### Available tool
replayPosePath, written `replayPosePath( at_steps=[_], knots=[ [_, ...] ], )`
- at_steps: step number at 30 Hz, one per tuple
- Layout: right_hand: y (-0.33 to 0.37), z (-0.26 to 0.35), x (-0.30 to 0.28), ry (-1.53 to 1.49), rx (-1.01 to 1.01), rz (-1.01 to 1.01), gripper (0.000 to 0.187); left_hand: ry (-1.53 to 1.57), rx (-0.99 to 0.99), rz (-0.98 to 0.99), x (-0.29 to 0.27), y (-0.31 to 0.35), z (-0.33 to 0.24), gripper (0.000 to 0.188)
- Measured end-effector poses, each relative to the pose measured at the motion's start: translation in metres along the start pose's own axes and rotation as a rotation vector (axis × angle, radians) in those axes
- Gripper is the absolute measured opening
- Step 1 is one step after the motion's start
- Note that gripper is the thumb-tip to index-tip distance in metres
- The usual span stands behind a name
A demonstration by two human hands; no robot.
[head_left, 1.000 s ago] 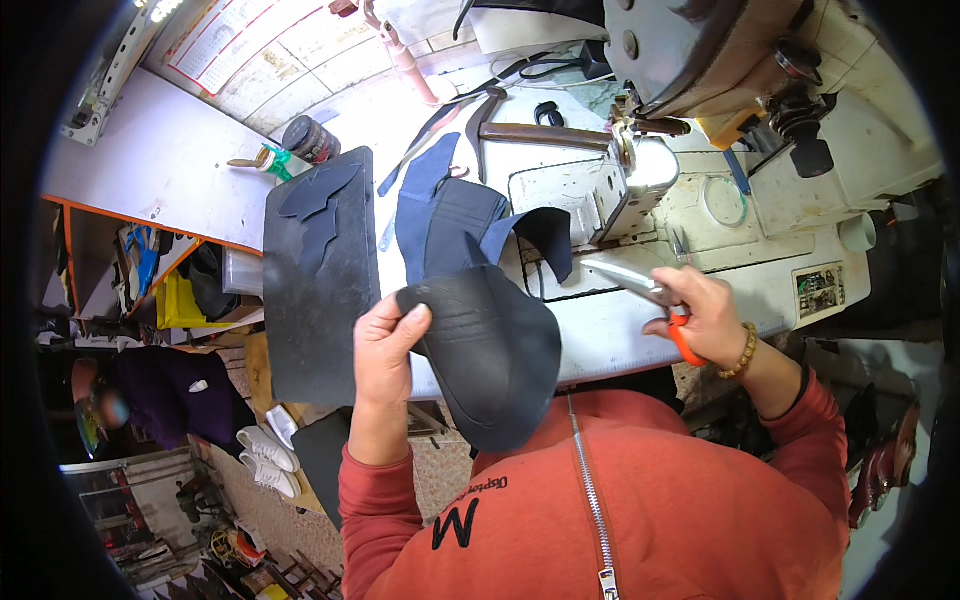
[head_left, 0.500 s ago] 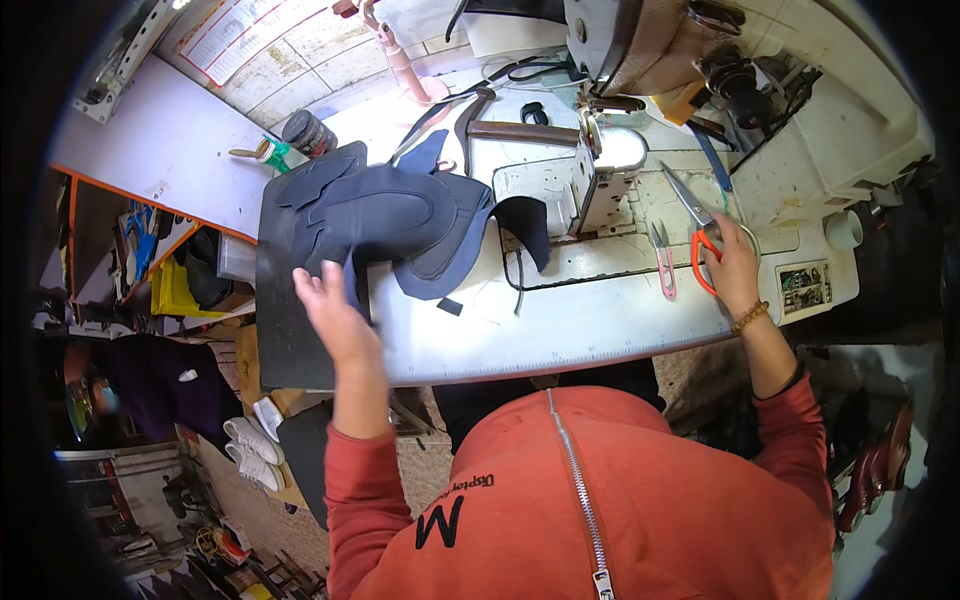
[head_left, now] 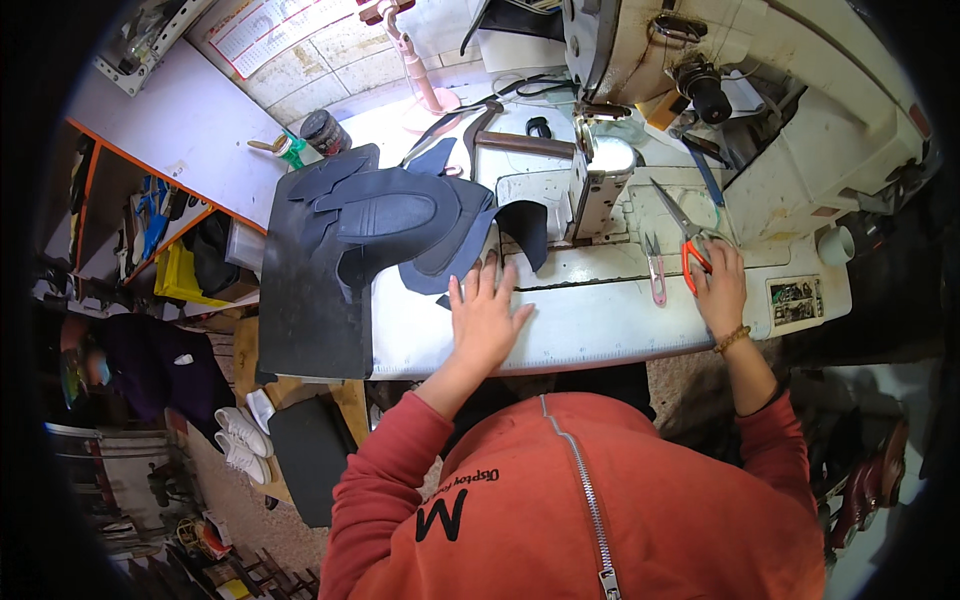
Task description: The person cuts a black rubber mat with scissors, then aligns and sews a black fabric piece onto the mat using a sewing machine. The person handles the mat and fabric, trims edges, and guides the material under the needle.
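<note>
My left hand [head_left: 486, 318] lies on the white table top [head_left: 585, 325], fingers spread and pointing away from me, with nothing gripped. Its fingertips are at the near edge of several dark blue and black flat cut pieces [head_left: 395, 220], stacked on a black board [head_left: 310, 330]. On the right, my right hand [head_left: 722, 292] is closed over the orange handles of a pair of scissors [head_left: 674, 207], whose blades point away from me. The hand hides part of the handles. Just left of the scissors lie small pink thread snips [head_left: 656, 272].
A sewing machine [head_left: 598, 190] stands at the back right. Behind the pieces lie a hammer [head_left: 525, 143] and straps, with a pink lamp stand [head_left: 425, 85] beyond. A dark jar [head_left: 322, 132] stands at back left; a small parts tray [head_left: 796, 302] is at right.
My left hand has moved right, from beside the black board to the table top near the pieces' right part. My right hand stays at the scissors, shifted slightly nearer; the whole view tilted a little.
</note>
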State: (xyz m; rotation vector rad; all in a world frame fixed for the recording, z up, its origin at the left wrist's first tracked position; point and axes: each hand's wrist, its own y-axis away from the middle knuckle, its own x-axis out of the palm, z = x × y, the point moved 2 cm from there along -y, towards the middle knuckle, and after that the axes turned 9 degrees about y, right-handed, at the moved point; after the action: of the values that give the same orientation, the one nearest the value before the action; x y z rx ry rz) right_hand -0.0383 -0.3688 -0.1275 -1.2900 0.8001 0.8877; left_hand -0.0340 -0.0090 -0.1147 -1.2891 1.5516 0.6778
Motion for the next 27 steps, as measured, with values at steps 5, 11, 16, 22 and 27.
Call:
replayPosePath(
  at_steps=[5, 11, 16, 22, 27],
  knots=[
    [0.006, 0.003, 0.001, -0.037, 0.054, 0.013, 0.043, 0.155, 0.072, -0.011, -0.009, 0.057, 0.029, 0.068],
    [0.013, 0.038, -0.01, -0.027, -0.335, -0.118, 0.047, -0.082, 0.473, -0.128, 0.033, 0.14, 0.062, 0.052],
    [0.016, 0.073, -0.007, -0.172, -0.645, 0.008, 0.049, -0.06, 0.755, 0.167, 0.095, 0.154, 0.083, 0.044],
    [0.009, 0.09, -0.008, -0.232, -0.851, 0.199, 0.059, 0.502, -0.249, 0.676, 0.141, 0.123, 0.058, 0.043],
    [0.007, 0.102, -0.008, -0.283, -1.034, 0.437, 0.062, 0.517, -0.261, 0.713, 0.143, 0.104, 0.044, 0.042]
  ],
)
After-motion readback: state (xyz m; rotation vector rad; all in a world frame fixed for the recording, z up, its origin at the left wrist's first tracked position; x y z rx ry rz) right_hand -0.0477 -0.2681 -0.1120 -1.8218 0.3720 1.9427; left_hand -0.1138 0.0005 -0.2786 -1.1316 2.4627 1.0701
